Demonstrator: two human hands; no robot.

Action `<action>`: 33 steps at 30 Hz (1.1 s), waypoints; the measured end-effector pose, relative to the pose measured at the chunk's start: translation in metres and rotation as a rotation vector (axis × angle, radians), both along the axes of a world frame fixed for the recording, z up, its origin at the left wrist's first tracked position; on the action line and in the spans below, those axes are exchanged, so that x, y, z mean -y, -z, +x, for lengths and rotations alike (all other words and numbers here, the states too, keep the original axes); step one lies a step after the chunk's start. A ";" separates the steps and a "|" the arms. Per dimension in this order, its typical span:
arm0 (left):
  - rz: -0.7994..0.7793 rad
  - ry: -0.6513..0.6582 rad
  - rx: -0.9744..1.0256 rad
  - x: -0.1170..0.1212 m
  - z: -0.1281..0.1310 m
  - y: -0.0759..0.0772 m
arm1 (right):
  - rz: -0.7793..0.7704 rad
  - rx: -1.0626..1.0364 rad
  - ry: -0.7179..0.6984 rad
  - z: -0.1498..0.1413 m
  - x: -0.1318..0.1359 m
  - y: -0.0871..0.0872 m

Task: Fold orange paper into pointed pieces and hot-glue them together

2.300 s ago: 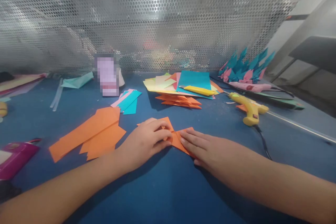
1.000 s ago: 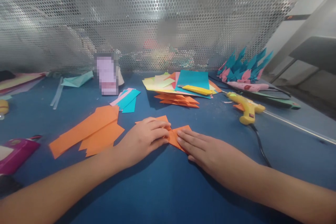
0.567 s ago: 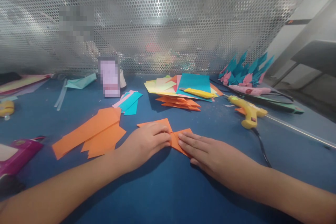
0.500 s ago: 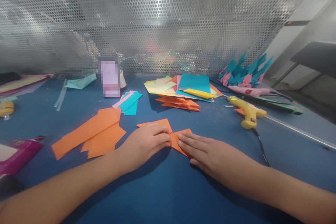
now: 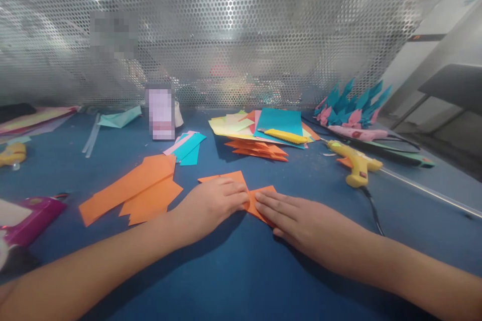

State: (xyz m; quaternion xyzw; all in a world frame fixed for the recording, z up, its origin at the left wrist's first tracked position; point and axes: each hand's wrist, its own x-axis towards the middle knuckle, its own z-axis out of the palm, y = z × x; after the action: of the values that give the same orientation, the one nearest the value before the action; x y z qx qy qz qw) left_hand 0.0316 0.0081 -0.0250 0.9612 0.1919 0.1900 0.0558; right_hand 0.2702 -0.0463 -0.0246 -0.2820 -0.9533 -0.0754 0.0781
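Observation:
An orange sheet of folded paper (image 5: 238,179) lies on the blue table in front of me, partly covered by both hands. My left hand (image 5: 215,204) has its fingers curled together on the paper's middle, tips at the fold; the thumb is hidden. Stretched out and pressed flat, the fingers of my right hand (image 5: 301,218) rest on the paper's right part. Left of my left hand lie several loose orange paper pieces (image 5: 131,183), some long and narrow. Beyond the hands sits a small stack of folded orange papers (image 5: 258,150).
A yellow cutter (image 5: 286,136) lies on a pile of coloured paper (image 5: 233,124). On the right are a yellow glue gun (image 5: 356,163), a pink glue gun (image 5: 359,133) and blue-and-pink folded paper shapes (image 5: 352,105). A magenta device (image 5: 35,218) stands left. A perforated metal panel (image 5: 233,35) rises behind.
The view has shifted slightly, so the table items at left appear a little further right. Both hands stay on the orange paper, with the left fingers a touch nearer the right ones.

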 end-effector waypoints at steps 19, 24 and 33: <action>-0.003 0.022 0.035 0.004 -0.005 0.000 | -0.393 -0.232 0.122 0.001 -0.001 -0.017; -0.033 0.019 0.006 0.004 -0.004 -0.002 | -0.379 -0.196 0.116 -0.006 0.000 -0.023; -0.049 -0.042 -0.057 0.010 0.003 -0.009 | -0.362 -0.155 0.128 -0.006 -0.001 -0.029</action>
State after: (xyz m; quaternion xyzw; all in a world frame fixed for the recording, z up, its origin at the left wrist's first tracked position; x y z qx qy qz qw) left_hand 0.0346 -0.0014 -0.0158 0.9604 0.2181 0.1589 0.0697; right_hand 0.2646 -0.0454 0.0042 -0.3564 -0.9226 0.1141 0.0941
